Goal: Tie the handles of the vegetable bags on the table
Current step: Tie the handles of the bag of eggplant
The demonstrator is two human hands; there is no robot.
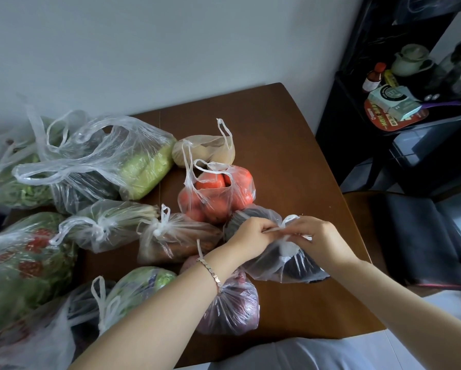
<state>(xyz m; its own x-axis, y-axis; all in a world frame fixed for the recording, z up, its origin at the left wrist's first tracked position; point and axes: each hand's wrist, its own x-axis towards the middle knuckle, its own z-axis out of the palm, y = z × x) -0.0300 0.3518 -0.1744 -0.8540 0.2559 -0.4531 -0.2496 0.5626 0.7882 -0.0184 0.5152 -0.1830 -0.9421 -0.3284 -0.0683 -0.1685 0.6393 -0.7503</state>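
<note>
While the dark-vegetable bag sits on the desk, left hand and right hand fingers pinch its white handles.

Head-worn view — forward and down; close over the table.

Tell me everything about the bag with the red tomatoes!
The tomato bag is thin, clear, crinkly plastic, bulging with round orange-red tomatoes. It sits on the brown table, its two loop handles loose and untied. The potato bag lies right behind it; the dark vegetable bag, whose handles the left hand and right hand pinch, sits against its front. No hand touches it.
</note>
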